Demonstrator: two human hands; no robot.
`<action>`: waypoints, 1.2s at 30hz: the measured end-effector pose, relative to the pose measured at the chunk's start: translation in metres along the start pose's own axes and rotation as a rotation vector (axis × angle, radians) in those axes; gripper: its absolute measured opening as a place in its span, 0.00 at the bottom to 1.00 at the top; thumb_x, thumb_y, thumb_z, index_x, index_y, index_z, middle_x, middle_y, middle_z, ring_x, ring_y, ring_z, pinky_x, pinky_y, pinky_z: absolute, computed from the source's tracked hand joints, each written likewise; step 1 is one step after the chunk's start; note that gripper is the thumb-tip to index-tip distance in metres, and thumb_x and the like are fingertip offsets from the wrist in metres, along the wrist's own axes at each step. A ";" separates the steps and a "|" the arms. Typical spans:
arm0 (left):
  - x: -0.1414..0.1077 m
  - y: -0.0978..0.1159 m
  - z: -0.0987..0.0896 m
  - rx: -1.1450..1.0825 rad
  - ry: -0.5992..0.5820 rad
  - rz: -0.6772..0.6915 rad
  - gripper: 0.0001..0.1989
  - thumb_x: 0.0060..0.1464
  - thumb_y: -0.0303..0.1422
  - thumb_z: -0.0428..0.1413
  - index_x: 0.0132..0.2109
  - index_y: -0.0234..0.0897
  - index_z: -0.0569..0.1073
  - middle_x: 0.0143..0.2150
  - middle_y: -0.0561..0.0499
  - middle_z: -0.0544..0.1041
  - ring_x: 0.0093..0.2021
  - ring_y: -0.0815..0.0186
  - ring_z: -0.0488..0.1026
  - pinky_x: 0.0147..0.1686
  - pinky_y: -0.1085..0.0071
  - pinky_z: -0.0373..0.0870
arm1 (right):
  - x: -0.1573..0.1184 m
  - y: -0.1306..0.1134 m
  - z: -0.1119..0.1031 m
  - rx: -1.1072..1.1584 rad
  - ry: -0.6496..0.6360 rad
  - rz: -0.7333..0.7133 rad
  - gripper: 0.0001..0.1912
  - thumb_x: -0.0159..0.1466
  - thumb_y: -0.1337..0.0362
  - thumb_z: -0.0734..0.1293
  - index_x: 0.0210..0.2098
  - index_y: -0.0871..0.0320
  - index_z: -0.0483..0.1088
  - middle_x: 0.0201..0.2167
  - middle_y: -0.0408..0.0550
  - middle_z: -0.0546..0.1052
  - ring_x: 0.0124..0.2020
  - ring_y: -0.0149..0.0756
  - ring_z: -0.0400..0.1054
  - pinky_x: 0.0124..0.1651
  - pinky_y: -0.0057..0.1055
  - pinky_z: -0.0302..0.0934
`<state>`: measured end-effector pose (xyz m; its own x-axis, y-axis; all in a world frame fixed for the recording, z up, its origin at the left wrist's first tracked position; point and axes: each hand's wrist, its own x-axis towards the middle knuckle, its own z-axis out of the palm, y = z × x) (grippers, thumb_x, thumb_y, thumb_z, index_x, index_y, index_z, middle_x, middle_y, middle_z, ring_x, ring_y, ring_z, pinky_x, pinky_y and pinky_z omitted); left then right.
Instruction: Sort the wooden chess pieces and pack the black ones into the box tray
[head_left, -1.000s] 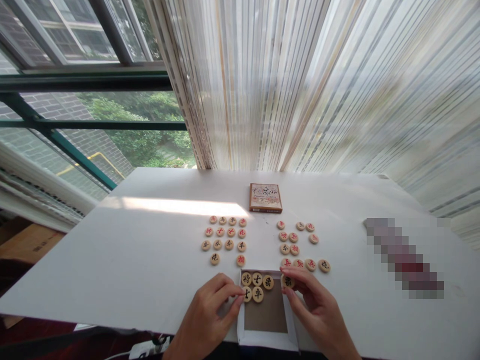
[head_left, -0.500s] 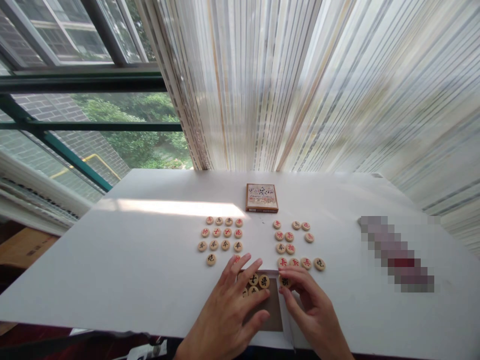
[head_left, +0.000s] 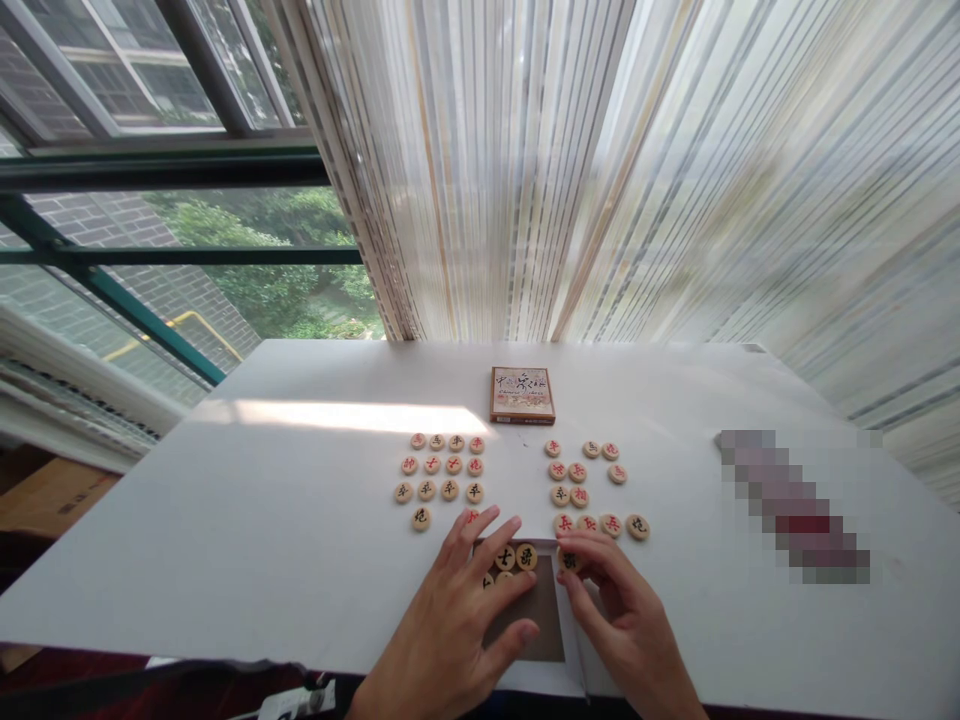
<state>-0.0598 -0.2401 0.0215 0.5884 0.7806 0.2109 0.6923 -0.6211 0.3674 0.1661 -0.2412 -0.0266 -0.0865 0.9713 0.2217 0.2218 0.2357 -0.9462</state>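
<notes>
Head view: right hand (head_left: 628,610), fingers grasping disc (head_left: 569,562) edgewise, likely for control; left hand (head_left: 442,625), fingers released, perhaps steadies tray (head_left: 571,655).

bare left hand (head_left: 469,610) with 5 slender fingers (head_left: 495,548), bare right hand (head_left: 626,610), 2 bare wrists (head_left: 664,670)

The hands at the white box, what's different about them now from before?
The left hand moved right, from the white box's left edge to over the box. Its fingers and thumb, close together before, are spread now. The right hand stayed at the right edge, holding the same black-marked piece. The small picture box stayed put.
</notes>
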 end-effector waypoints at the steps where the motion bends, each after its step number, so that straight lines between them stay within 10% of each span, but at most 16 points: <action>1: 0.000 0.000 0.000 0.002 -0.014 -0.002 0.17 0.64 0.38 0.55 0.58 0.47 0.73 0.73 0.50 0.56 0.72 0.46 0.49 0.66 0.39 0.57 | 0.000 0.000 0.000 -0.003 0.001 0.001 0.11 0.68 0.65 0.66 0.50 0.51 0.72 0.53 0.52 0.74 0.54 0.43 0.70 0.52 0.32 0.70; 36: -0.001 0.000 0.002 -0.025 -0.032 -0.029 0.18 0.64 0.44 0.54 0.57 0.47 0.73 0.73 0.51 0.56 0.72 0.47 0.48 0.67 0.40 0.55 | 0.001 0.000 0.001 -0.054 -0.003 -0.036 0.12 0.68 0.66 0.66 0.50 0.50 0.72 0.52 0.50 0.74 0.55 0.41 0.71 0.52 0.31 0.70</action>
<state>-0.0602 -0.2411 0.0194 0.5815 0.7955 0.1707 0.6989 -0.5958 0.3957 0.1653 -0.2398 -0.0266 -0.0982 0.9620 0.2547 0.2704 0.2721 -0.9235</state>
